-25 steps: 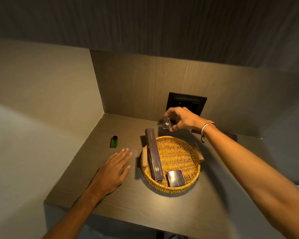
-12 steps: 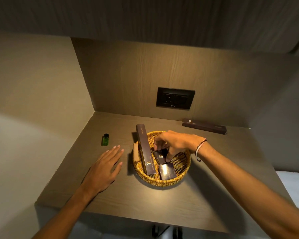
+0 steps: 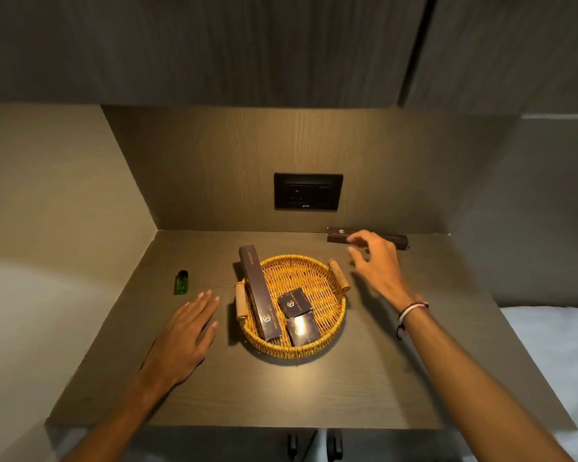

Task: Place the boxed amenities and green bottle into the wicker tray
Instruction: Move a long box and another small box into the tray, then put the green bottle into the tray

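Observation:
The round wicker tray sits mid-shelf. A long dark box leans along its left side, over the far rim. Two small dark boxes lie in it, one above the other. A second long dark box lies on the shelf by the back wall. My right hand hovers just in front of it, fingers apart and empty. The green bottle stands at the left of the shelf. My left hand rests flat on the shelf, just below and to the right of the bottle.
The shelf is a dark wood niche with walls at the left and back. A black socket panel is set in the back wall. White bedding lies past the shelf's right edge.
My right hand put the small box down in the tray, let go, and moved up and right toward the long box at the back wall. My left hand stayed flat.

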Action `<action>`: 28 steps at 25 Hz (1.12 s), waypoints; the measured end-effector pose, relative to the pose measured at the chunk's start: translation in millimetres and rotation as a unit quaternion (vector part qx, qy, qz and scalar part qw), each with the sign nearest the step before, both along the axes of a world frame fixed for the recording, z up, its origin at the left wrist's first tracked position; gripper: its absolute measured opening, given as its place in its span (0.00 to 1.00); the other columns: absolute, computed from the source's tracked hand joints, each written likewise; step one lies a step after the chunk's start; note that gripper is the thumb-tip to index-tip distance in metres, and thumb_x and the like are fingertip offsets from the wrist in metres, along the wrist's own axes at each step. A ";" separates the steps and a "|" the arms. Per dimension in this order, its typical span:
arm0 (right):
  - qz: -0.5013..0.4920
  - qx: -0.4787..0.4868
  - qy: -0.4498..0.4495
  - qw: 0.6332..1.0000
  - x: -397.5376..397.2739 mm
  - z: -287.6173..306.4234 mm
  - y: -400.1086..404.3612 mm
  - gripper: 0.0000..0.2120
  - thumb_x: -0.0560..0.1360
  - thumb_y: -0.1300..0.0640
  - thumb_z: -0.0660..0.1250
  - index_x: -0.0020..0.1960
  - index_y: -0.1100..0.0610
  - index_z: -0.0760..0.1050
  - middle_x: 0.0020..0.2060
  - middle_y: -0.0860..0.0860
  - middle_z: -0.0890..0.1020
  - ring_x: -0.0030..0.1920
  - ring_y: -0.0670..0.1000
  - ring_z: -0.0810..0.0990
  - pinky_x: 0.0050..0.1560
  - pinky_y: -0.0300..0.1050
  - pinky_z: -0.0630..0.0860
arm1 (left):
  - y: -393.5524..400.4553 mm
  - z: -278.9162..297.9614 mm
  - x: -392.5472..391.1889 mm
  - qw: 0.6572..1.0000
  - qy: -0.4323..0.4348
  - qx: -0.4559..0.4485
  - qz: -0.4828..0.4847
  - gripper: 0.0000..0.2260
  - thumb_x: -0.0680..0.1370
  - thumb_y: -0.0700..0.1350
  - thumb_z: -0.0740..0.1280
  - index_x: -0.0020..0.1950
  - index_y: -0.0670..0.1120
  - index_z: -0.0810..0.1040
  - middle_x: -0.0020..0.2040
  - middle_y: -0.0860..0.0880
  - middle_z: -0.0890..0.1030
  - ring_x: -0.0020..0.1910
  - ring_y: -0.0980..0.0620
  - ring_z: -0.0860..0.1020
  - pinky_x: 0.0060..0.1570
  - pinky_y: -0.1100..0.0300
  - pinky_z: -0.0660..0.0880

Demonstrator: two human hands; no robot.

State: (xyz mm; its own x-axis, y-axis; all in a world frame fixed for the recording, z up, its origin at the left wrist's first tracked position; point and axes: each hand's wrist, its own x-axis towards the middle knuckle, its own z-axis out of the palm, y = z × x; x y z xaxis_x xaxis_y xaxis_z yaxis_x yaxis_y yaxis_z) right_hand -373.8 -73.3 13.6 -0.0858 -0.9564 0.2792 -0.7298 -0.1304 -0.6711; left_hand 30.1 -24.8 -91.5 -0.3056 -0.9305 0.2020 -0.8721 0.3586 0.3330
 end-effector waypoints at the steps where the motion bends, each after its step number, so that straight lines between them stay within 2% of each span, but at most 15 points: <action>1: -0.034 0.019 0.019 0.999 -8.2 -13.2 5.2 0.12 0.80 0.56 0.64 0.62 0.53 0.76 0.60 0.53 0.79 0.60 0.50 0.77 0.57 0.45 0.74 | -0.4 -0.6 0.2 1.000 0.000 0.003 0.001 0.25 0.80 0.61 0.47 0.77 0.57 0.55 0.77 0.55 0.57 0.76 0.60 0.53 0.72 0.57 0.53; 4: -0.065 0.096 0.103 0.988 -23.9 -50.2 26.0 0.17 0.82 0.54 0.59 0.70 0.54 0.70 0.68 0.55 0.75 0.68 0.56 0.73 0.66 0.52 0.73 | -0.7 -2.9 0.2 1.000 0.007 0.006 0.001 0.25 0.80 0.62 0.46 0.77 0.56 0.55 0.77 0.55 0.58 0.77 0.59 0.54 0.73 0.55 0.54; 7: -0.047 0.104 0.187 0.976 -23.0 -75.8 43.3 0.22 0.83 0.52 0.55 0.76 0.55 0.65 0.76 0.58 0.67 0.77 0.56 0.63 0.76 0.53 0.60 | 1.9 -4.0 3.4 1.000 0.008 0.003 -0.002 0.25 0.81 0.62 0.46 0.77 0.56 0.54 0.77 0.56 0.57 0.77 0.59 0.53 0.73 0.54 0.54; 9: -0.046 0.088 0.205 0.974 -20.7 -77.9 44.2 0.23 0.83 0.51 0.54 0.76 0.56 0.64 0.77 0.57 0.66 0.78 0.56 0.62 0.77 0.52 0.56 | 2.8 0.0 1.7 1.000 0.001 0.001 -0.006 0.24 0.81 0.58 0.49 0.77 0.54 0.56 0.76 0.55 0.57 0.77 0.58 0.54 0.73 0.55 0.54; 11: -0.048 0.084 0.210 0.973 -19.9 -76.2 42.2 0.23 0.83 0.51 0.54 0.77 0.55 0.64 0.77 0.57 0.66 0.78 0.55 0.62 0.77 0.52 0.56 | 1.9 7.2 -1.6 1.000 0.012 0.001 0.004 0.21 0.82 0.51 0.57 0.75 0.50 0.63 0.75 0.51 0.64 0.75 0.53 0.61 0.71 0.55 0.59; 13: -0.052 0.082 0.211 0.973 -21.0 -75.5 41.5 0.23 0.83 0.51 0.54 0.76 0.55 0.64 0.77 0.57 0.66 0.78 0.55 0.62 0.77 0.52 0.57 | -0.8 18.9 -2.9 0.998 0.036 -0.033 0.044 0.16 0.80 0.44 0.63 0.68 0.47 0.72 0.67 0.45 0.76 0.64 0.49 0.75 0.61 0.58 0.70; 14: -0.055 0.083 0.211 0.972 -20.9 -75.2 41.4 0.23 0.83 0.51 0.54 0.76 0.55 0.65 0.77 0.57 0.66 0.78 0.56 0.62 0.77 0.52 0.58 | -3.2 26.7 -3.0 0.994 0.050 -0.058 0.074 0.13 0.79 0.43 0.64 0.64 0.47 0.75 0.60 0.45 0.78 0.56 0.52 0.77 0.53 0.63 0.72; 15: -0.060 0.085 0.209 0.972 -19.1 -75.0 41.1 0.22 0.83 0.52 0.55 0.75 0.56 0.66 0.76 0.58 0.67 0.78 0.56 0.63 0.77 0.53 0.58 | -6.7 35.6 -2.4 0.989 0.067 -0.078 0.108 0.11 0.79 0.43 0.64 0.61 0.47 0.75 0.57 0.45 0.77 0.51 0.53 0.76 0.45 0.66 0.71; 17: -0.078 0.089 0.199 0.973 -10.7 -73.9 39.0 0.21 0.82 0.54 0.55 0.74 0.57 0.68 0.75 0.58 0.68 0.77 0.57 0.63 0.78 0.54 0.59 | -20.3 55.0 -2.1 0.976 0.106 -0.083 0.173 0.10 0.78 0.43 0.66 0.59 0.46 0.75 0.55 0.43 0.74 0.48 0.49 0.77 0.40 0.65 0.72; 19: -0.107 0.086 0.197 0.971 -1.7 -72.0 36.6 0.20 0.81 0.56 0.56 0.71 0.58 0.70 0.74 0.59 0.70 0.76 0.57 0.65 0.77 0.55 0.60 | -41.4 69.9 -3.0 0.968 0.111 -0.042 0.223 0.13 0.77 0.43 0.68 0.61 0.43 0.76 0.57 0.39 0.73 0.51 0.41 0.77 0.44 0.52 0.76; 21: -0.117 0.081 0.202 0.969 2.3 -71.8 37.8 0.19 0.81 0.56 0.56 0.70 0.58 0.71 0.72 0.59 0.71 0.76 0.58 0.66 0.77 0.55 0.61 | -61.5 76.6 -4.3 0.963 0.092 0.031 0.252 0.16 0.77 0.43 0.69 0.64 0.42 0.75 0.60 0.37 0.76 0.56 0.38 0.77 0.54 0.45 0.76; 23: -0.116 0.083 0.196 0.970 -0.4 -73.4 36.5 0.19 0.81 0.56 0.56 0.70 0.58 0.71 0.73 0.59 0.71 0.76 0.57 0.65 0.77 0.55 0.60 | -76.7 76.4 -5.1 0.960 0.090 0.090 0.248 0.18 0.76 0.41 0.70 0.66 0.42 0.75 0.62 0.38 0.79 0.60 0.38 0.77 0.61 0.45 0.75; 25: -0.118 0.085 0.194 0.970 -2.3 -73.7 35.2 0.19 0.81 0.55 0.56 0.70 0.57 0.71 0.73 0.59 0.71 0.76 0.57 0.65 0.77 0.55 0.60 | -81.9 79.3 -6.7 0.953 0.107 0.110 0.262 0.22 0.76 0.38 0.70 0.70 0.43 0.72 0.64 0.38 0.78 0.62 0.38 0.76 0.63 0.44 0.74; 28: -0.119 0.081 0.201 0.969 0.4 -75.0 34.9 0.18 0.81 0.55 0.57 0.68 0.57 0.72 0.71 0.58 0.73 0.75 0.57 0.67 0.76 0.55 0.62 | -83.4 102.7 -25.0 0.947 0.191 0.068 0.251 0.24 0.76 0.37 0.69 0.71 0.46 0.71 0.62 0.39 0.79 0.60 0.40 0.77 0.60 0.46 0.76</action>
